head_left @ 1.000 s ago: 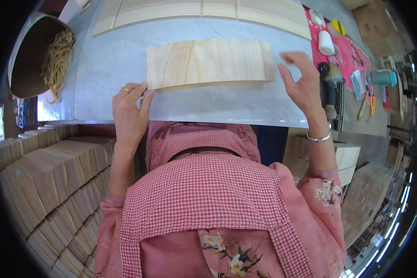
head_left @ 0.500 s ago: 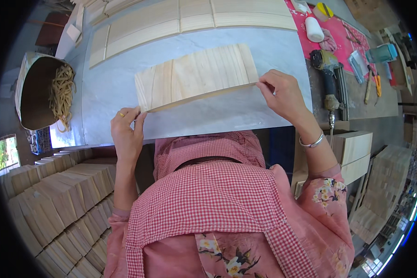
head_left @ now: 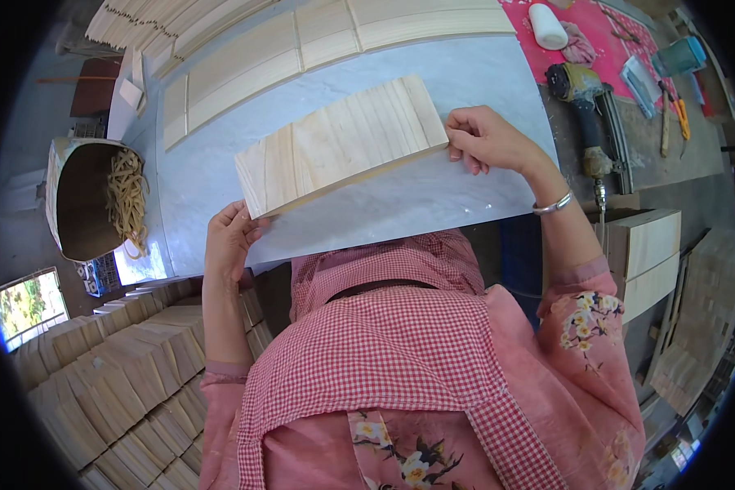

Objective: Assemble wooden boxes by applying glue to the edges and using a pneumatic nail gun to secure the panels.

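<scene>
Pale rectangular wooden board [head_left: 343, 145] lies at a slant over the grey-white marbled tabletop [head_left: 408, 200], between the person's 2 bare hands; I cannot tell whether it rests flat or is slightly raised. The left hand [head_left: 230, 233] is at its near left corner, fingertips touching, with a narrow gap between thumb and fingers. The right hand [head_left: 486, 140], fingers curled in narrowly, touches the right end near the front corner. I cannot tell whether either hand pinches the wood firmly.

Beyond the board lie long, pale, grooved wooden panels [head_left: 425, 24]. At left, an open brown container [head_left: 55, 196] holds a tangle of beige strips [head_left: 126, 192]. At right are a yellow-and-black power tool [head_left: 584, 106] and, on red sheeting [head_left: 604, 57], a white plastic bottle [head_left: 548, 27]. Stacked wooden blocks [head_left: 122, 359] fill the lower left.
</scene>
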Motion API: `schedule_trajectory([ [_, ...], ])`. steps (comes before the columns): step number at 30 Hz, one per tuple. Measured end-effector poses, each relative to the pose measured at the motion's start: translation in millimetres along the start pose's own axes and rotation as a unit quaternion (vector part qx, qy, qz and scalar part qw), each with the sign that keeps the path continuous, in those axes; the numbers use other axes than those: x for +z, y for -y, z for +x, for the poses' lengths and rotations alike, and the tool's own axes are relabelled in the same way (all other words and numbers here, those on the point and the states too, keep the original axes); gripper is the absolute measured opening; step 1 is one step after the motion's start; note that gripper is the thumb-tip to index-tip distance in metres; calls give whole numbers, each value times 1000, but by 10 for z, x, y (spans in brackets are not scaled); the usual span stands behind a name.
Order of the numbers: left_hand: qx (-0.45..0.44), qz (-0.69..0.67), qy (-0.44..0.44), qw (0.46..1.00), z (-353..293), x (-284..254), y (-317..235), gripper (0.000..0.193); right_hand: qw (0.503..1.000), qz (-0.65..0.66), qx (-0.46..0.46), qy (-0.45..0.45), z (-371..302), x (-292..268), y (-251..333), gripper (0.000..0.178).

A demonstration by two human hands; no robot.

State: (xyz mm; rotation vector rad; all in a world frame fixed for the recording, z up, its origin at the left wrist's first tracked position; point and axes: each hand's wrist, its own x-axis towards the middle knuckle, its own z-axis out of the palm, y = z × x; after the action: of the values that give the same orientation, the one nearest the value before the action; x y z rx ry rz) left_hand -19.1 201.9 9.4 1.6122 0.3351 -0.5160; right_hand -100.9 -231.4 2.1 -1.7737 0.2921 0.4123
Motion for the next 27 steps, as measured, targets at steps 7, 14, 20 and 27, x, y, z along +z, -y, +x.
schedule_trajectory([
  [7,-24,146,56,987,225,-75,-85,14,950,-272,-148,31,190,-110,-43,11],
  [14,-2,336,77,939,384,-133,-91,12,900,-421,-107,-27,149,30,61,11],
  [20,120,439,-25,890,349,-245,-398,11,950,-264,-133,-104,87,-67,-64,10],
  [27,496,465,77,729,67,1087,-657,36,886,-84,-278,-362,235,379,16,13],
])
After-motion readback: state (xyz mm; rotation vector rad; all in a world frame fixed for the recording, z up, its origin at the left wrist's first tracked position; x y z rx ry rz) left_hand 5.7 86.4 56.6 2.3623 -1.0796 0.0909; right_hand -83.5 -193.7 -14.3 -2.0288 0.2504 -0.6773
